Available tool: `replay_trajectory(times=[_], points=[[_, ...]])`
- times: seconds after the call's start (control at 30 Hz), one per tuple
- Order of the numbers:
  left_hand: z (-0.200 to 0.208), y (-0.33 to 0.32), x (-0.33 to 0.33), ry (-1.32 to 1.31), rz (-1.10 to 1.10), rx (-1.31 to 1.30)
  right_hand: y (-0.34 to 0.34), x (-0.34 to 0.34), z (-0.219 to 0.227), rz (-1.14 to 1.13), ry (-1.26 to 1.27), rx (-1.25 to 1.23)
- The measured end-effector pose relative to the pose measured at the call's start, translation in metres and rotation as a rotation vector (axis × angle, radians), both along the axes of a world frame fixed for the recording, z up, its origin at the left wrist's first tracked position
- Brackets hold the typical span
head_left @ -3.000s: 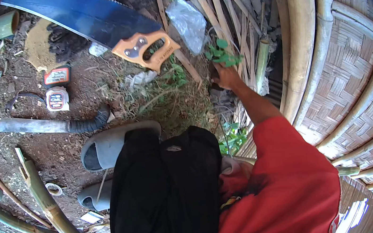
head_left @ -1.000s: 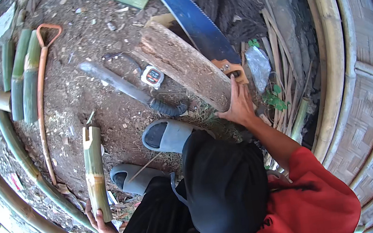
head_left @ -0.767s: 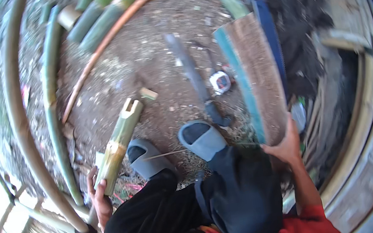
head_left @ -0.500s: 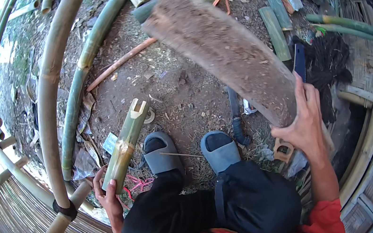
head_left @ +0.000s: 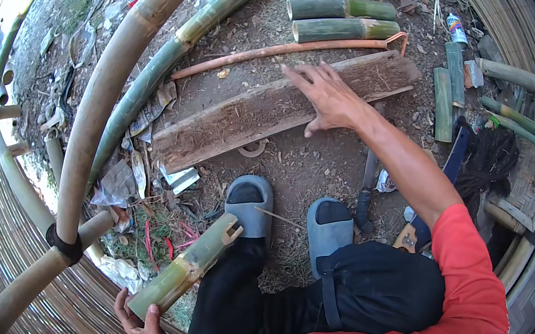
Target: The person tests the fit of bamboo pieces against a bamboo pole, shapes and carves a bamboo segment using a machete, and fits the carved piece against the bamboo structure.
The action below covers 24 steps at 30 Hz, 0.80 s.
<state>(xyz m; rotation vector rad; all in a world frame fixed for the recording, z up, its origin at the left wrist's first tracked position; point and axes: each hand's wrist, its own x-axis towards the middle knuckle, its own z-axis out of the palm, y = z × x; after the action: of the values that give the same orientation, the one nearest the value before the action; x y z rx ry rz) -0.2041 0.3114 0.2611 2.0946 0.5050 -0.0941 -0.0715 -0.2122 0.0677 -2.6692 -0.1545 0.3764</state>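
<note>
A rough, dirt-covered wooden plank (head_left: 227, 124) lies crosswise on the ground beyond my feet. My right hand (head_left: 330, 98) is over its right half with the fingers spread; whether the fingertips touch the wood I cannot tell. At the lower left, my left hand (head_left: 145, 329) grips the lower end of a short green bamboo piece (head_left: 186, 266). That bamboo has a node partway along and a notched upper end, which points up and right near my left sandal (head_left: 247, 204).
A saw (head_left: 453, 163) and a dark-handled machete (head_left: 364, 209) lie right of my feet. Several cut bamboo pieces (head_left: 344, 29) rest beyond the plank, past an orange-brown stick (head_left: 278, 50). Long bamboo poles (head_left: 107, 87) curve along the left, and woven bamboo walls stand on both sides.
The plank has gone from raised in my right hand to lying crosswise on the ground, and that hand has opened. My left hand has drawn the bamboo piece lower and tilted it rightward.
</note>
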Motion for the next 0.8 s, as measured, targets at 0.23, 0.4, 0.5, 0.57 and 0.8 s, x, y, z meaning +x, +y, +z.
replay_trajectory(times=[0.23, 0.4, 0.5, 0.57, 0.8], points=[[-0.008, -0.033, 0.039, -0.142, -0.071, -0.087, -0.034, -0.005, -0.040, 0.041, -0.058, -0.236], [-0.016, -0.040, 0.059, -0.140, -0.205, -0.040, -0.049, 0.008, -0.019, 0.113, 0.063, -0.190], [-0.012, -0.032, 0.060, -0.224, -0.133, -0.277, -0.080, 0.023, 0.005, 0.094, 0.512, 0.106], [-0.010, -0.026, 0.060, -0.222, -0.133, -0.313, -0.112, 0.028, 0.014, -0.052, 0.476, 0.138], [-0.015, -0.035, 0.059, -0.207, -0.114, -0.324, -0.096, 0.004, 0.007, -0.193, -0.260, -0.157]])
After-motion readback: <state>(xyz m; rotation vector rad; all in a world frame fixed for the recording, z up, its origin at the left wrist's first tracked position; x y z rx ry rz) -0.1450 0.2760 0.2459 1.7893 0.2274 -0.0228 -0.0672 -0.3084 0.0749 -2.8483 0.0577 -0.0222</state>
